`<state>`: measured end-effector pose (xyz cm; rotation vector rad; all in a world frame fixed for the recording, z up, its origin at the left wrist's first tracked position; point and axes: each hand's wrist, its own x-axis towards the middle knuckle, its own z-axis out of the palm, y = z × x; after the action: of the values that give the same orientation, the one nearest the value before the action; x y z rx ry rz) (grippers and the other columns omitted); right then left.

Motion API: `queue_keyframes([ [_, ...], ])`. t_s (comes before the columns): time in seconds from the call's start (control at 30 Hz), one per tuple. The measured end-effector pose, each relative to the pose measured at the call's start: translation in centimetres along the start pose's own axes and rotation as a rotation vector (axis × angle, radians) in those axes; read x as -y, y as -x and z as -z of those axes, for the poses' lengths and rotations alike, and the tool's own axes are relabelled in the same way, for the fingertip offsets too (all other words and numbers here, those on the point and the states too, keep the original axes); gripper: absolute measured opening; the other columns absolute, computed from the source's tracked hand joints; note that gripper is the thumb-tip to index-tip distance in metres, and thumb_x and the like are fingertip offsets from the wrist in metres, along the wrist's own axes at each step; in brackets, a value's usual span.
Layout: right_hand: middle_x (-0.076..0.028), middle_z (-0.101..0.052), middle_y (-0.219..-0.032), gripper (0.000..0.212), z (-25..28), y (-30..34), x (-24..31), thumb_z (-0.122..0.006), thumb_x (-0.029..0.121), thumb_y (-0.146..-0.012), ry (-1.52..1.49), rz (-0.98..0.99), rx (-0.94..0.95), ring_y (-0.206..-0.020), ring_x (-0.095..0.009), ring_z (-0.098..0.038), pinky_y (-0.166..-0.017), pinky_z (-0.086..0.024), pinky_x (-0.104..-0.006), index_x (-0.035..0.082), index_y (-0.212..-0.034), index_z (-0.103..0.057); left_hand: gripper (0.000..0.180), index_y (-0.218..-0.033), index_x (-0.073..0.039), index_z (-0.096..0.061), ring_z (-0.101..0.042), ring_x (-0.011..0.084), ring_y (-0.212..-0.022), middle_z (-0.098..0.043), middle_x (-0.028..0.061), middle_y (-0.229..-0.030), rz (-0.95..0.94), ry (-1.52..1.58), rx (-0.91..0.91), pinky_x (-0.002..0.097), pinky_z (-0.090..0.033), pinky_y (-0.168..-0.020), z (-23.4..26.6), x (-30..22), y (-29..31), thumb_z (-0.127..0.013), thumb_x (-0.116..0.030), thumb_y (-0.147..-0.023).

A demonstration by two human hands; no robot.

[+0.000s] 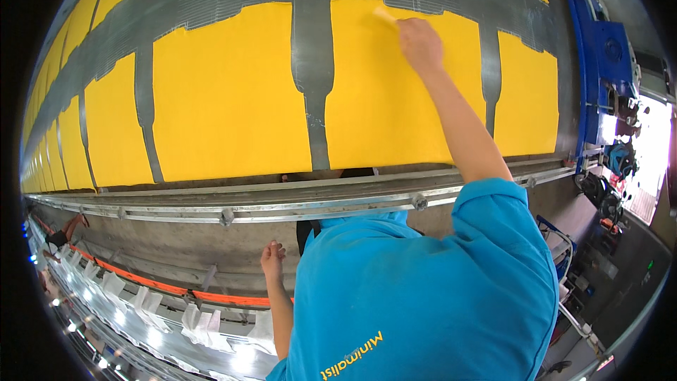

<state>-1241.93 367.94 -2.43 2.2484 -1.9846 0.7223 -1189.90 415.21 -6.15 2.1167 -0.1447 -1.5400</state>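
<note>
Yellow cut fabric pieces, shaped like shirt panels, lie flat in rows on a long dark table. My right hand [421,41] reaches over the upper part of one yellow panel [395,106]. Its fingers are closed around a small pale, slim object [385,15] whose tip meets the cloth near the panel's top edge; blur hides its exact kind. Down beside my body, apart from the table, hangs my left hand [273,258] with fingers curled and nothing visible in them.
A metal rail [317,210] runs along the table's near edge. Dark table surface [310,42] shows between panels. To the right stands a blue machine frame [612,53]. Behind me, an orange rail [233,300] borders another table with white cloth pieces [204,326]. Another person [60,236] is far left.
</note>
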Motion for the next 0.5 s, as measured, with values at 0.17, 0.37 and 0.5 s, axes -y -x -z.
queue_keyframes([
  [0.17,-0.007,-0.068,-0.09,0.017,0.5,-0.7,1.3,-0.058,0.013,-0.09,-0.045,-0.056,-0.069,-0.093,-0.03,-0.064,-0.082,-0.053,-0.0416,0.009,-0.097,-0.074,0.038,-0.117,-0.001,-0.064,-0.058,0.0099,-0.078,-0.065,0.0023,-0.096,0.028,-0.099,0.042,0.0265,-0.047,-0.069,-0.5,1.2,0.2,-0.062,-0.036,-0.1],
  [0.37,-0.01,-0.07,-0.095,0.013,0.7,2.1,0.0,-0.062,0.009,-0.09,-0.063,0.144,0.063,-0.091,-0.031,-0.065,-0.082,-0.053,-0.0415,0.005,-0.096,-0.073,0.041,-0.117,-0.002,-0.064,-0.062,0.0118,-0.082,-0.067,0.0048,-0.1,0.035,-0.167,0.078,0.028,-0.049,-0.072,-1.0,1.4,0.1,-0.062,-0.039,-0.1],
  [0.5,-0.011,-0.071,-0.096,0.011,4.9,2.1,0.4,-0.064,0.008,-0.091,-0.213,-0.117,-0.169,-0.092,-0.032,-0.065,-0.083,-0.052,-0.0419,0.005,-0.095,-0.073,0.038,-0.116,-0.003,-0.064,-0.062,0.0121,-0.082,-0.067,0.0046,-0.099,-0.009,-0.073,0.051,0.0269,-0.048,-0.07,0.1,2.0,-0.9,-0.063,-0.037,-0.1],
])
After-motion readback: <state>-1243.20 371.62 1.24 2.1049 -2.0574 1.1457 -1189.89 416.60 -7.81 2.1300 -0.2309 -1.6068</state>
